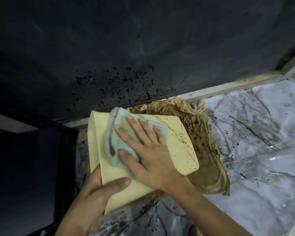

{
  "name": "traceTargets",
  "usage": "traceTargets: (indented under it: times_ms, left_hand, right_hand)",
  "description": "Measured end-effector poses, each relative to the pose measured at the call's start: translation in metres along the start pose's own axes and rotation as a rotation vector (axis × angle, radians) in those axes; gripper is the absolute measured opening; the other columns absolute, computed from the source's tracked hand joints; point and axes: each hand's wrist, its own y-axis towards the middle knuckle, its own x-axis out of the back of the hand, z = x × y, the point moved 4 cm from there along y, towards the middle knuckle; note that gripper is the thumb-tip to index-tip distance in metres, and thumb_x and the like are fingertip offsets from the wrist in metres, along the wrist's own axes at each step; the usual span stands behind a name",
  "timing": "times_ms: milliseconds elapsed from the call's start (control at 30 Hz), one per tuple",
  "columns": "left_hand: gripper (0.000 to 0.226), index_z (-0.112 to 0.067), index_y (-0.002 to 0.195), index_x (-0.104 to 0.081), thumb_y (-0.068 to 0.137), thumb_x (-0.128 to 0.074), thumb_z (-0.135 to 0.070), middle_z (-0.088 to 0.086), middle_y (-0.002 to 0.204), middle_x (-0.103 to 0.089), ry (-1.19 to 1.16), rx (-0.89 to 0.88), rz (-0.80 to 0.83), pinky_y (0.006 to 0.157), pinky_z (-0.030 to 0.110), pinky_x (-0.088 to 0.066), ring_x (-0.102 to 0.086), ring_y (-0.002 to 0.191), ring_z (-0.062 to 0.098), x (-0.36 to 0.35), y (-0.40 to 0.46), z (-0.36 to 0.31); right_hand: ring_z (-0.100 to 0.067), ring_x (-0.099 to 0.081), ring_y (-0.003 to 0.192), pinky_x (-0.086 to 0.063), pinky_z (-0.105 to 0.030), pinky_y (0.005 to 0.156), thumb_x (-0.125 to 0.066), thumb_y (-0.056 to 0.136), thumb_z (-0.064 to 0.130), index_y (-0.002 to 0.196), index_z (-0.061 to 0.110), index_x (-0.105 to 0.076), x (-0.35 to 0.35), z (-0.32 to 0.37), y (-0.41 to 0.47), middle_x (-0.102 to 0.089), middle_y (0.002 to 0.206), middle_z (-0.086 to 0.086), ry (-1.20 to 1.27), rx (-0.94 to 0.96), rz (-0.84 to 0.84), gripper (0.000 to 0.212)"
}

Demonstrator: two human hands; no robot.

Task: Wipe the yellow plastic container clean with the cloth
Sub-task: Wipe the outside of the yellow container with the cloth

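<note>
Left hand [94, 189] clamps pale yellow plastic container [177, 150] at centre; right hand [148, 150], palm flat, presses light blue cloth [116, 132]. Best: sweep toward 3 o'clock stains, firm pressure.

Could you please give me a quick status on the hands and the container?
Left hand grips container. Right hand flat on cloth. Brown stains remain. Nothing blocking.

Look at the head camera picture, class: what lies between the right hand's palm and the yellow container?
In the head view, the light blue cloth lies between the right hand and the yellow container, pressed flat under the fingers.
</note>
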Motion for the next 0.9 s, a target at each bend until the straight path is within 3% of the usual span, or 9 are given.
traceTargets:
  times_ms: [133, 233, 333, 400, 467, 567, 733, 833, 900]
  left_hand:
    - [0.052, -0.025, 0.118, -0.072, 0.072, -0.074, -0.001, 0.000, 0.106, -0.085, 0.005, 0.035, -0.058, 0.082, 0.035, -0.053, -0.081, 0.090, 0.013, -0.002, -0.005, 0.003]
    - [0.044, -0.026, 0.116, -0.072, 0.079, -0.073, -0.001, -0.002, 0.100, -0.086, 0.011, 0.032, -0.086, 0.080, 0.034, -0.054, -0.081, 0.088, 0.016, 0.000, -0.003, 0.003]
    - [0.054, -0.019, 0.122, -0.071, 0.070, -0.072, -0.003, 0.004, 0.105, -0.085, 0.050, 0.011, -0.062, 0.078, 0.033, -0.063, -0.081, 0.095, 0.021, -0.007, -0.001, -0.004]
    - [0.064, -0.023, 0.132, -0.066, 0.072, -0.074, -0.004, 0.003, 0.118, -0.082, 0.101, -0.033, -0.017, 0.089, 0.038, -0.062, -0.078, 0.107, 0.019, -0.012, -0.002, -0.004]
    - [0.074, -0.036, 0.143, -0.056, 0.078, -0.078, -0.007, -0.006, 0.132, -0.075, 0.169, -0.086, 0.025, 0.101, 0.042, -0.057, -0.071, 0.122, 0.015, -0.018, -0.006, -0.007]
    - [0.075, -0.038, 0.145, -0.051, 0.086, -0.069, 0.004, -0.007, 0.134, -0.074, 0.177, -0.124, 0.030, 0.101, 0.040, -0.059, -0.070, 0.124, 0.017, -0.015, -0.009, -0.004]
    - [0.065, -0.034, 0.133, -0.057, 0.090, -0.061, 0.015, -0.016, 0.105, -0.083, 0.126, -0.122, -0.037, 0.070, 0.016, -0.062, -0.078, 0.093, 0.001, -0.010, -0.007, 0.005]
    - [0.062, -0.027, 0.135, -0.058, 0.090, -0.059, 0.016, -0.010, 0.105, -0.084, 0.083, -0.120, -0.026, 0.069, 0.017, -0.062, -0.079, 0.094, 0.005, -0.011, -0.005, 0.008]
    - [0.063, -0.026, 0.136, -0.060, 0.086, -0.062, 0.013, -0.003, 0.117, -0.082, 0.058, -0.125, 0.014, 0.077, 0.022, -0.064, -0.077, 0.107, 0.012, -0.012, -0.002, 0.001]
  right_hand:
    - [-0.005, 0.011, 0.148, -0.003, -0.049, 0.120, -0.020, 0.093, 0.068, 0.145, 0.061, -0.010, 0.013, -0.106, -0.003, 0.001, 0.162, 0.021, 0.035, -0.364, 0.030, 0.054]
    - [-0.004, 0.009, 0.148, -0.002, -0.047, 0.121, -0.017, 0.093, 0.066, 0.150, 0.052, -0.006, 0.019, -0.116, 0.003, -0.002, 0.163, 0.019, 0.057, -0.536, -0.004, 0.059]
    - [-0.005, 0.025, 0.144, 0.014, -0.046, 0.118, -0.008, 0.097, 0.060, 0.150, 0.046, 0.008, 0.005, -0.043, 0.007, 0.014, 0.161, 0.019, 0.091, -0.357, 0.070, 0.057]
    - [0.001, 0.029, 0.141, 0.020, -0.042, 0.115, -0.010, 0.100, 0.056, 0.150, 0.050, 0.006, 0.001, 0.015, 0.007, 0.016, 0.160, 0.023, 0.148, -0.149, 0.130, 0.052]
    - [0.002, 0.027, 0.142, 0.019, -0.041, 0.116, -0.016, 0.102, 0.052, 0.150, 0.052, 0.000, 0.003, 0.032, 0.001, 0.012, 0.160, 0.024, 0.160, -0.094, 0.086, 0.050]
    - [0.000, 0.021, 0.144, 0.010, -0.046, 0.119, -0.019, 0.102, 0.052, 0.150, 0.053, -0.006, 0.002, -0.005, -0.031, 0.008, 0.161, 0.022, 0.112, -0.194, -0.034, 0.049]
    - [-0.001, 0.009, 0.148, 0.001, -0.050, 0.120, -0.016, 0.097, 0.061, 0.148, 0.055, -0.018, 0.005, -0.080, -0.059, -0.005, 0.163, 0.019, 0.128, -0.481, -0.195, 0.051]
    - [0.001, 0.018, 0.145, 0.012, -0.045, 0.119, -0.004, 0.092, 0.063, 0.151, 0.048, -0.007, -0.006, -0.050, -0.064, 0.005, 0.163, 0.016, 0.200, -0.657, -0.227, 0.061]
    - [0.001, 0.023, 0.144, 0.019, -0.040, 0.116, -0.001, 0.094, 0.057, 0.152, 0.045, -0.001, -0.015, 0.005, -0.065, 0.014, 0.162, 0.018, 0.240, -0.525, -0.177, 0.059]
